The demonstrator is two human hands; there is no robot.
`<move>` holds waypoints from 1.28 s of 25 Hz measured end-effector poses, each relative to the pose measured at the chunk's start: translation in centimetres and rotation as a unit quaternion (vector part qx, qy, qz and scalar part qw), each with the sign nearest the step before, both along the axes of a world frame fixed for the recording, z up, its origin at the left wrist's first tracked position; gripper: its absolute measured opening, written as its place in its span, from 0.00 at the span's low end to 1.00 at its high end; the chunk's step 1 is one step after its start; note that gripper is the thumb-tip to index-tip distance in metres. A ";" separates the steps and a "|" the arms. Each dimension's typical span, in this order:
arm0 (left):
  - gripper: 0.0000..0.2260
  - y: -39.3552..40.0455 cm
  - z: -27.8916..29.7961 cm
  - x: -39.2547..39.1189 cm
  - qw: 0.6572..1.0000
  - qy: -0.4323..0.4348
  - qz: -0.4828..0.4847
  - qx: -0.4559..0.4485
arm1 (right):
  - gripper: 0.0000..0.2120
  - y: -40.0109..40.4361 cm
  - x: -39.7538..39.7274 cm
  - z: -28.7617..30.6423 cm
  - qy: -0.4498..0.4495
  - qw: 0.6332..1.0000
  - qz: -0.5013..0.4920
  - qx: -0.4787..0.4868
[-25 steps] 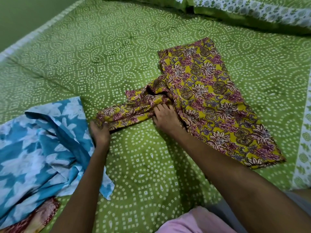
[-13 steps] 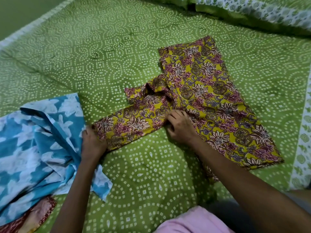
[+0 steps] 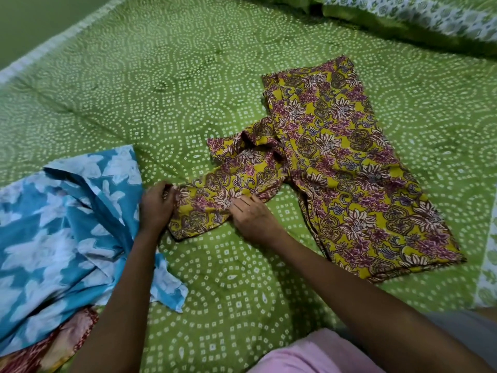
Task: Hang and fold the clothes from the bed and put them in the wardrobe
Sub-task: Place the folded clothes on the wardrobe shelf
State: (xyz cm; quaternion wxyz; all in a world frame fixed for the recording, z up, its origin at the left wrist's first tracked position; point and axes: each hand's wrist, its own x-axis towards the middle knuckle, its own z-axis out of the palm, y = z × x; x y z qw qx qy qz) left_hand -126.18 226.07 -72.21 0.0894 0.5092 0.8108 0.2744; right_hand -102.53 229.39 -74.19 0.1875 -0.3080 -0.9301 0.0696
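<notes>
A bed (image 3: pixel 215 76) under a green dotted sheet carries the yellow floral garment (image 3: pixel 336 157), its folded body running long from far to near-right. Its sleeve (image 3: pixel 228 189) stretches leftward; the left hand (image 3: pixel 156 208) pinches the cuff end, the right hand (image 3: pixel 252 216) presses flat-fingered mid-sleeve. A blue floral garment (image 3: pixel 53 224) lies left of the grip.

Both forearms bare, no sleeves in view, no watch/rings/bracelets seen on left hand (image 3: pixel 157 208) or right hand (image 3: pixel 252 218). Pink garment (image 3: pixel 309 354) at bottom edge, grey cloth (image 3: pixel 462 332) beside it at lower right; can't tell which clothing item either is.
</notes>
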 end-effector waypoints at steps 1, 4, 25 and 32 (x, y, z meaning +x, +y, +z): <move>0.08 -0.4 -0.2 -0.6 0.999 0.025 -0.006 0.019 | 0.14 -0.3 0.5 -0.2 0.001 1.000 0.003 -0.003; 0.11 -0.9 -0.3 -2.9 0.992 0.116 -0.040 -0.014 | 0.13 -1.0 2.1 -0.5 0.001 1.000 0.006 0.020; 0.08 8.2 7.4 5.4 0.746 -0.657 0.093 0.053 | 0.09 10.3 5.7 4.7 0.184 0.936 -0.301 -0.015; 0.17 -3.0 1.6 7.2 0.865 -0.476 0.141 0.069 | 0.05 6.8 6.1 1.3 0.017 0.988 -0.122 0.090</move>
